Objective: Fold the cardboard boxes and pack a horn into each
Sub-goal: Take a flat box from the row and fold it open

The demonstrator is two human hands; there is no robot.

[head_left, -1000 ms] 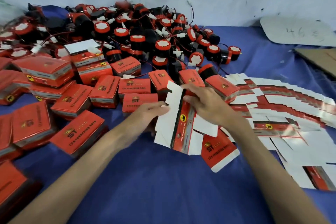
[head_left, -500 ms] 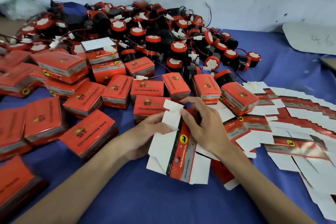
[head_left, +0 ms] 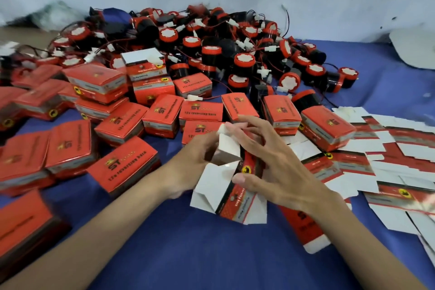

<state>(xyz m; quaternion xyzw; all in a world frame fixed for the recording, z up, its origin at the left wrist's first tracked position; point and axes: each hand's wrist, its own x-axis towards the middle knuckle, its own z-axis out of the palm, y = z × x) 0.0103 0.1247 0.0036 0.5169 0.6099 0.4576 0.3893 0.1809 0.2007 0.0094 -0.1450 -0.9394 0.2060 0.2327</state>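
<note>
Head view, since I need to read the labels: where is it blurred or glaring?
Head view: boxes at the left edge smear with motion blur; the half-folded box at centre looks sharper; glare streaks the flat blanks at right.

A packing workshop: heaped horns (head_left: 240,61), red boxes (head_left: 122,169) and flat cartons (head_left: 400,148) cover the table.

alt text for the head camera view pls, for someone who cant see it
The person's left hand and right hand hold a half-folded red and white carton over a blue cloth. Closed red boxes lie to the left, flat carton blanks to the right, and a pile of red-and-black horns with wires sits behind.
</note>
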